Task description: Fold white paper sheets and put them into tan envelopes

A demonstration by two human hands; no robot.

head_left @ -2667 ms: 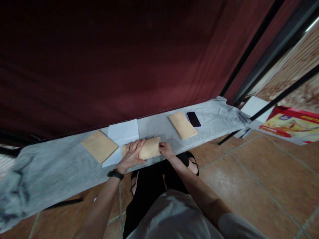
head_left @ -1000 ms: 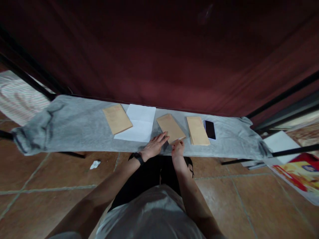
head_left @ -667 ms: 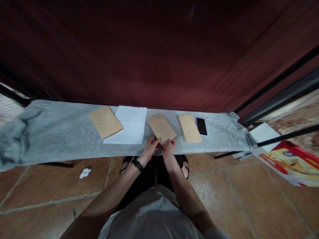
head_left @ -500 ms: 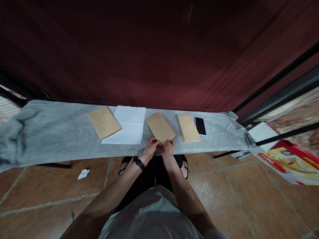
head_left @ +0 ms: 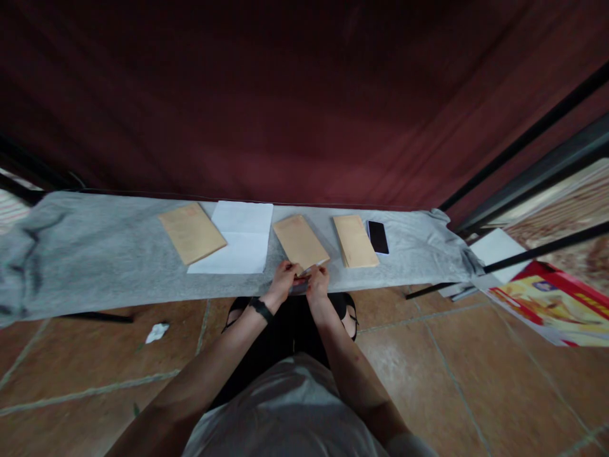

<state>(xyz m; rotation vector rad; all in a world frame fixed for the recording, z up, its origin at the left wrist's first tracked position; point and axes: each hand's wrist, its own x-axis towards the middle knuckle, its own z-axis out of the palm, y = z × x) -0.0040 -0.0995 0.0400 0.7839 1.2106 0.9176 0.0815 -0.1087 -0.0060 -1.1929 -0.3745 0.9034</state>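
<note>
Turned the flat, rectangular tan paper envelope (head_left: 301, 238) from crosswise, overlapping the creased white paper sheet (head_left: 243, 236), to aslant, just beside it. Shifted the left hand (head_left: 282, 280) from spread flat on top to the envelope's near edge, with bent fingers (head_left: 290, 267) close to the right hand (head_left: 317, 283).

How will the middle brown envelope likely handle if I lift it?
The middle brown envelope lies flat and looks thin, so it's probably light and unlikely to roll. Its papery look suggests it may bend if held by one corner. White shows along its near edge, possibly paper inside, which could slip out if tilted.
</note>
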